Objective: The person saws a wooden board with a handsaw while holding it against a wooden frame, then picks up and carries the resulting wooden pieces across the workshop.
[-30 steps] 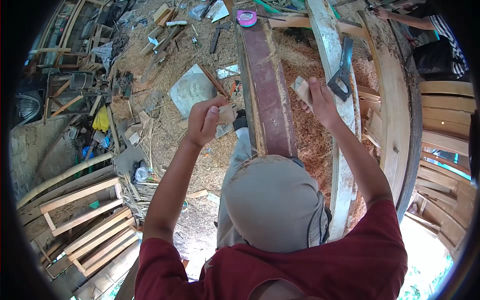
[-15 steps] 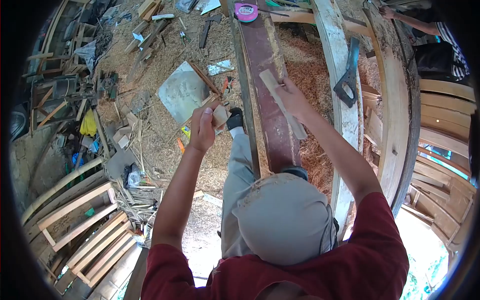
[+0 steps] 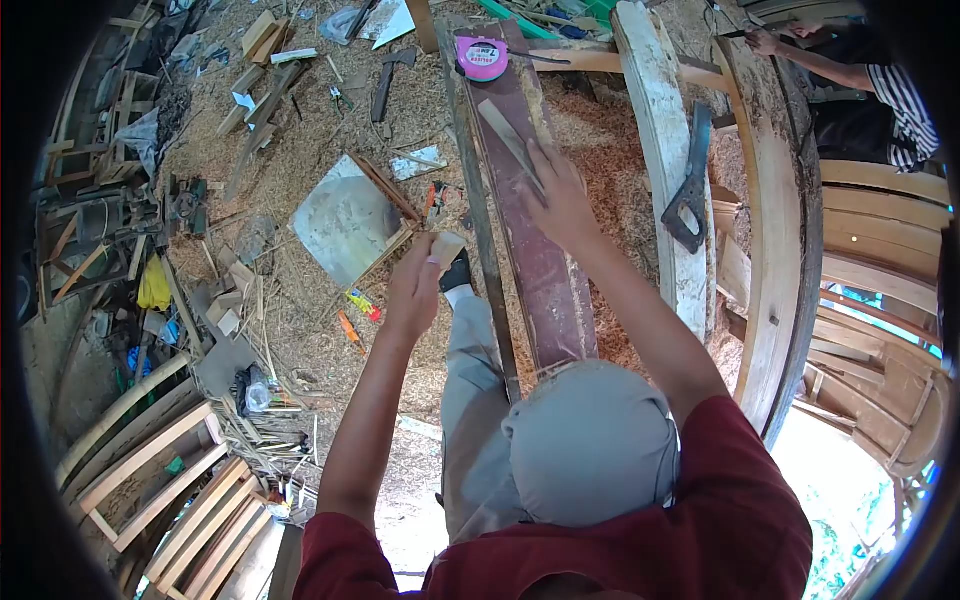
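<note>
My left hand (image 3: 412, 285) is closed around a small pale wooden block (image 3: 447, 247), which sticks out past the fingers above my knee. Over the reddish-brown board (image 3: 555, 310), my right hand (image 3: 562, 208) has its fingers stretched out. A thin flat wooden strip (image 3: 507, 138) lies along that board, touching or just beside the right fingers; its near end is hidden by the hand. Farther up the same board rests a pink tape measure (image 3: 482, 60).
A handsaw (image 3: 690, 185) lies on the whitish beam (image 3: 655, 110) to the right. Wood shavings, a hatchet (image 3: 390, 82) and a square grey panel (image 3: 345, 220) are on the ground at left. Another person's arm (image 3: 820, 65) is at the upper right, near a thick plank (image 3: 770, 230).
My right hand has brought the wooden strip left and down onto the board, and its fingers have straightened. My left hand has shifted slightly down with the block.
</note>
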The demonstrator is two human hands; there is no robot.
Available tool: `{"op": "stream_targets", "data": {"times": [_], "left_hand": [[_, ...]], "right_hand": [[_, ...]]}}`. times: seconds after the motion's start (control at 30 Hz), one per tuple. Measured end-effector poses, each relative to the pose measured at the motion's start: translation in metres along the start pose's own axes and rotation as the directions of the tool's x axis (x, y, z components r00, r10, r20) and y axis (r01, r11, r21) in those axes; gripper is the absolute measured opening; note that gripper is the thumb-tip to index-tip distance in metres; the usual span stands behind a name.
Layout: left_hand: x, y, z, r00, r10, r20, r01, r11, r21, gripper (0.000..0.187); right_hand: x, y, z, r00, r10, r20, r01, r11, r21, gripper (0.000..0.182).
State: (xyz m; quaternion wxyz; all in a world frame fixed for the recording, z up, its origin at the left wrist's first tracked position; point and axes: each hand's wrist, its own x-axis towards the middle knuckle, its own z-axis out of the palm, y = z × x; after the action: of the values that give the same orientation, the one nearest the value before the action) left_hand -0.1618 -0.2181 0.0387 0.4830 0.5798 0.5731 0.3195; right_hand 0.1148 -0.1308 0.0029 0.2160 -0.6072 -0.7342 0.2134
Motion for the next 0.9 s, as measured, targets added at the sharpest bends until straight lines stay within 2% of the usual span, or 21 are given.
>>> {"op": "stream_targets", "data": {"times": [0.07, 0.2, 0.3, 0.33, 0.4, 0.5, 0.57, 0.6, 0.7, 0.8, 0.9], "left_hand": [[0.001, 0.005, 0.008, 0.997, 0.077, 0.004, -0.077, 0.989, 0.128, 0.042], [0.009, 0.020, 0.025, 0.996, -0.026, 0.088, 0.009, 0.982, 0.189, 0.036], [0.015, 0.018, 0.037, 0.999, -0.030, 0.022, 0.026, 0.984, 0.176, 0.035], [0.017, 0.012, 0.039, 0.996, -0.090, -0.011, 0.091, 0.992, 0.082, 0.037], [0.022, -0.003, 0.038, 0.971, -0.228, -0.066, 0.219, 0.969, -0.114, 0.041], [0.040, -0.019, 0.018, 0.852, -0.514, -0.101, 0.439, 0.806, -0.396, 0.046], [0.045, -0.025, -0.004, 0.830, -0.545, -0.114, 0.405, 0.731, -0.549, 0.048], [0.044, -0.025, -0.011, 0.819, -0.561, -0.121, 0.379, 0.687, -0.620, 0.049], [0.039, -0.027, -0.028, 0.829, -0.491, -0.268, 0.157, 0.663, -0.732, 0.050], [0.025, -0.040, -0.042, 0.769, -0.531, -0.357, 0.145, 0.688, -0.711, 0.051], [0.007, -0.046, -0.051, 0.721, -0.583, -0.374, 0.172, 0.673, -0.719, 0.052]], "right_hand": [[-0.021, 0.001, -0.017, 0.996, 0.046, 0.077, -0.047, 0.999, 0.012, 0.070], [-0.046, 0.012, -0.032, 0.974, 0.193, 0.122, -0.191, 0.981, -0.027, 0.069], [-0.055, 0.025, -0.033, 0.969, 0.238, 0.073, -0.249, 0.935, 0.252, 0.057], [-0.057, 0.030, -0.029, 0.935, 0.321, 0.151, -0.354, 0.814, 0.460, 0.054], [-0.062, 0.037, -0.020, 0.841, 0.409, 0.354, -0.517, 0.412, 0.751, 0.048], [-0.058, 0.020, -0.036, 0.748, 0.378, 0.546, -0.632, 0.155, 0.759, 0.048], [-0.059, 0.012, -0.032, 0.751, 0.297, 0.590, -0.610, -0.031, 0.792, 0.049], [-0.061, 0.006, -0.031, 0.752, 0.253, 0.609, -0.599, -0.125, 0.791, 0.050], [-0.057, -0.014, -0.022, 0.653, 0.204, 0.730, -0.612, -0.426, 0.666, 0.044], [-0.048, -0.031, -0.007, 0.591, 0.027, 0.806, -0.597, -0.658, 0.460, 0.033], [-0.038, -0.043, 0.011, 0.552, -0.023, 0.834, -0.601, -0.704, 0.378, 0.029]]}}
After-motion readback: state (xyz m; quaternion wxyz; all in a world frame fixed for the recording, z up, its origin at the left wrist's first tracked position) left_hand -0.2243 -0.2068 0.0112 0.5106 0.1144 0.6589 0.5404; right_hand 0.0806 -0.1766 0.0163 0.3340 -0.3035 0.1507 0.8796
